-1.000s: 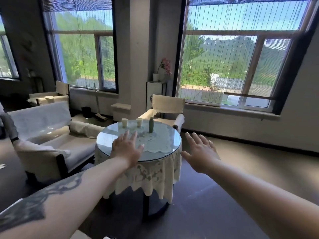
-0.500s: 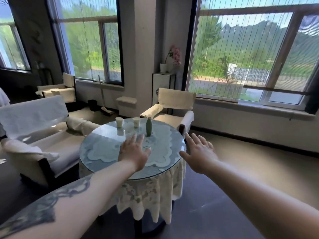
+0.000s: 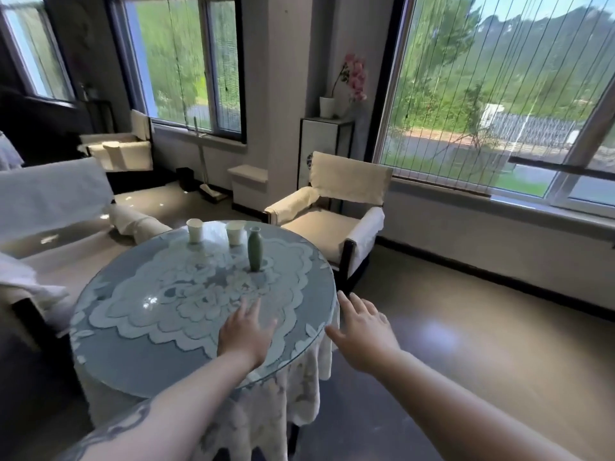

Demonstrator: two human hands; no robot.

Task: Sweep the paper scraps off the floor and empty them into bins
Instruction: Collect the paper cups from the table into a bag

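Note:
My left hand [image 3: 244, 334] is stretched out over the near edge of a round glass-topped table [image 3: 139, 354], fingers apart and empty. To the right of the table's rim, over the dark floor, my right hand [image 3: 361, 329] is also spread with nothing in it. A broom with a pale handle [image 3: 203, 168] leans against the far wall under the left window, its head on the floor beside a small dark bin [image 3: 186, 178]. A few pale specks [image 3: 133, 197] lie on the floor near them; whether they are paper or sunlight is unclear.
Two white cups [image 3: 194, 230] and a green vase [image 3: 255, 249] stand on the table. A cream armchair [image 3: 332, 214] stands behind it, a covered sofa [image 3: 50, 221] to its left, a cabinet with flowers [image 3: 324, 144] by the pillar. Bare floor [image 3: 466, 327] spreads to the right.
The view has closed in on the table, which now looms larger and lower. Both hands have sunk in the picture and stay spread and empty.

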